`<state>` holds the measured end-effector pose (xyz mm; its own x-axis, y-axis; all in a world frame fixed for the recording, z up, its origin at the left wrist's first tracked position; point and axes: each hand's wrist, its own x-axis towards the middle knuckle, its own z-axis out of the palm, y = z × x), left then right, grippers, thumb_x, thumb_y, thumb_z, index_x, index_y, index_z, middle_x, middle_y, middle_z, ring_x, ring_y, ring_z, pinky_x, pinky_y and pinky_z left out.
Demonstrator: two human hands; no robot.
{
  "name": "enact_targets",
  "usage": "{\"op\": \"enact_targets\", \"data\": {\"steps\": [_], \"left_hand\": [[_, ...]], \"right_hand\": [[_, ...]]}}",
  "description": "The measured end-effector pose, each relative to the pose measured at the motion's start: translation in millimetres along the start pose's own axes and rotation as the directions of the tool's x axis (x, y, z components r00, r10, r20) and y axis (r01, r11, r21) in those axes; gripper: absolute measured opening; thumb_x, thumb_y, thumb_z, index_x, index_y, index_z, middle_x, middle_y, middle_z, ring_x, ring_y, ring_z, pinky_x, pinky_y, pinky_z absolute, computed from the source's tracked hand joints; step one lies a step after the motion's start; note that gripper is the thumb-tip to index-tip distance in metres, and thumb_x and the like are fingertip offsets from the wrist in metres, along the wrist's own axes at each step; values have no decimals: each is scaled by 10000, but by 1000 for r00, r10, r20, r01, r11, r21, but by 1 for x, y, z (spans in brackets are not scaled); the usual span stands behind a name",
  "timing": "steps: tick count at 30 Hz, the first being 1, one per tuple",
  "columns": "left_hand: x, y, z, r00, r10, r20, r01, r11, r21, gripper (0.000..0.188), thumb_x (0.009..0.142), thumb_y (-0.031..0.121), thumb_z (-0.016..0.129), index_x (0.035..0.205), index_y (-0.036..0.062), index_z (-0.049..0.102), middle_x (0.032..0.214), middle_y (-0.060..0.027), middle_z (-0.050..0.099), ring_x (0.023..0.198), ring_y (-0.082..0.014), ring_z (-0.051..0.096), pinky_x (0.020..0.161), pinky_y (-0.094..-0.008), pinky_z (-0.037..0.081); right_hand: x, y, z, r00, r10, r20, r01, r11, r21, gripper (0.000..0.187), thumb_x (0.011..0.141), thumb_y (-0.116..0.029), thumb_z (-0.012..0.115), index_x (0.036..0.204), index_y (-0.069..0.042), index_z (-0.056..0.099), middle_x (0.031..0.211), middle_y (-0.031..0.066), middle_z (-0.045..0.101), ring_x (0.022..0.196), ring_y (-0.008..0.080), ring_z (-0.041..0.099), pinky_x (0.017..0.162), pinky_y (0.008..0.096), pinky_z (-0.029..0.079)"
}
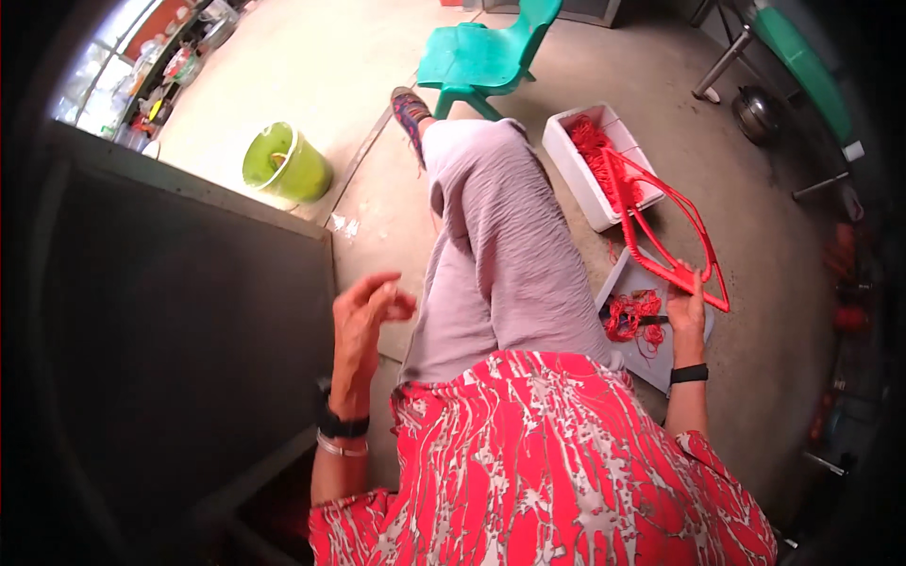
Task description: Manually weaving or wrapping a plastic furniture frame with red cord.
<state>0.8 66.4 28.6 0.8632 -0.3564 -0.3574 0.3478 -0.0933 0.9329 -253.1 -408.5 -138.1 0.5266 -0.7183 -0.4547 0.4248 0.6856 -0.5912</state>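
My right hand is closed around the lower end of a red cord-wrapped frame, a looped shape with long curved sides. The frame is held up to the right of my knees, and its far end overlaps a white box of red cord. Below my right hand lies a grey-white tray with tangled red cord and a dark-handled tool. My left hand is raised beside my left thigh, fingers bent and apart, with nothing visible in it.
A green plastic chair stands ahead of my foot. To the left are a yellow-green bucket and a large dark panel near my left arm. A round metal pot and a green seat are at the far right.
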Motion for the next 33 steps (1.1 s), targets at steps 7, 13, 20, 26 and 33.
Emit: {"op": "enact_targets", "data": {"steps": [7,13,20,26,33], "left_hand": [[43,56,10,970,231,81,-229,973,-36,333,905,220,627,1109,-42,610,819,-118,693,734,-171,665,686,-282,538],[37,80,10,955,291,58,-291,957,-10,339,915,209,607,1105,-70,594,808,-118,687,727,-174,663,685,-280,542],[28,65,-8,947,320,-5,-318,943,100,354,920,244,598,1109,-55,599,827,-107,683,771,-172,665,724,-286,537],[37,0,1,956,288,-62,-270,941,206,377,899,116,602,1236,-50,566,1211,-139,607,1107,-180,569,950,-279,426],[25,-50,15,846,531,-37,-459,763,455,412,800,-26,552,1210,4,582,1372,-136,493,1295,-252,442,1077,-348,341]], "right_hand": [[-15,-8,-15,999,-49,9,49,999,23,402,943,-283,592,1199,24,555,1212,132,626,1040,210,639,882,322,557],[-24,-3,-16,999,-22,49,19,998,63,365,942,-307,593,1146,-5,580,1182,124,639,1023,204,641,866,340,559],[-32,-4,3,993,-121,-3,121,992,36,408,912,-325,634,1134,14,584,1146,121,651,991,202,651,835,312,571],[-48,-12,7,986,-163,24,161,983,83,328,927,-305,619,1076,-15,584,1152,141,626,1058,244,601,947,388,500],[-81,-35,8,968,-224,114,233,970,-72,469,954,-354,551,1300,-43,495,1257,71,572,1094,193,555,992,398,449]]}}
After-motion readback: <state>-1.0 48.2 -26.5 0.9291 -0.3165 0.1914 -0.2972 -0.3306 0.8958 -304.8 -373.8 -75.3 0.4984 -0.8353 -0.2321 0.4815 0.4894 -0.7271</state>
